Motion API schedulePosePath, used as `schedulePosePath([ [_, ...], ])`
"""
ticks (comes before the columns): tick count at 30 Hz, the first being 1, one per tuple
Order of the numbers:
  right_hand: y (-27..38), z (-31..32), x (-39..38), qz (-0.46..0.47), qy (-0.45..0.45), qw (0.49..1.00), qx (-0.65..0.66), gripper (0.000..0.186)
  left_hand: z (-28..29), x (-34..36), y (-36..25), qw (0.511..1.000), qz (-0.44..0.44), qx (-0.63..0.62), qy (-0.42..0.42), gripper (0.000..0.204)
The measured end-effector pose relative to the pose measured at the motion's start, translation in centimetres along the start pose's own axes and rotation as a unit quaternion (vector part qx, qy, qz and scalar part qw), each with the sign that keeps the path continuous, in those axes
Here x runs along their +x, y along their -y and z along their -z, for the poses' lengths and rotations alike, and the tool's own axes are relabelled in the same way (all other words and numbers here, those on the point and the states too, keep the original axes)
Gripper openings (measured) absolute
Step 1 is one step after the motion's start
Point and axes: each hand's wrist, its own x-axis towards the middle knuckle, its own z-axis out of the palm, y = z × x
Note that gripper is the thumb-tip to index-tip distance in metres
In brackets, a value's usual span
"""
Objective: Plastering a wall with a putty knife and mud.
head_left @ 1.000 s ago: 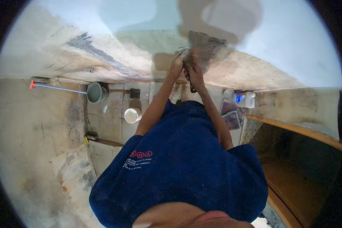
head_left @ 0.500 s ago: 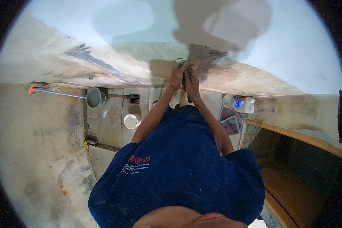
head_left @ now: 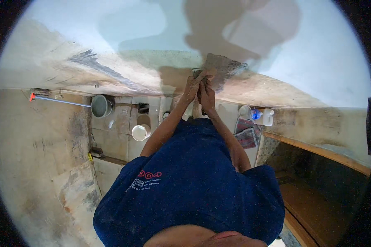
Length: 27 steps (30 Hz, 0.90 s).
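Both my hands are closed around one scraper-like tool (head_left: 197, 71), whose flat greyish blade lies against the wall (head_left: 152, 61) in front of me. My left hand (head_left: 192, 87) grips nearer the blade, its fingers reaching across toward the right. Just below and beside it, my right hand (head_left: 207, 98) wraps the dark handle, whose lower end shows beneath the palm. Right of the blade is a dark, rough bare patch (head_left: 224, 68) on the wall. My fingers hide most of the tool, so its exact shape is unclear.
On the floor at left stand a grey bucket (head_left: 101, 106) and a white tub (head_left: 141, 132), with a drain grate (head_left: 143, 108) between. A blue-handled pole (head_left: 62, 100) leans at far left. White bottle (head_left: 267, 117), folded rug (head_left: 247, 133) and wooden-edged shelf (head_left: 317, 151) are at right.
My hands and the tool have shifted slightly down along the wall, still gripping together. The whole view has moved a little.
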Motion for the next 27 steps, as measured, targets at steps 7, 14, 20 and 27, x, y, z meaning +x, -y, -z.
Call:
schedulePosePath([
  [7, -0.5, 0.2, 0.4, -0.068, 0.028, 0.997, 0.028, 0.036, -0.5, 0.2, 0.2, 0.995, 0.013, -0.101, -0.022, 0.028],
  [14, -0.7, -1.2, 0.5, 0.129, -0.076, 0.988, -0.026, 0.035, -0.3, 1.0, 1.9, 0.996, -0.016, -0.033, -0.084, 0.023],
  [20, -0.4, -1.4, 0.4, 0.099, -0.074, 0.991, -0.042, 0.047, -1.1, 0.6, -0.4, 0.993, -0.011, -0.083, -0.082, 0.027],
  [27, 3.9, -2.1, -1.1, 0.102, -0.118, 0.987, -0.039, 0.043, -0.8, 0.7, -1.0, 0.99, 0.026, -0.113, -0.079, 0.028],
])
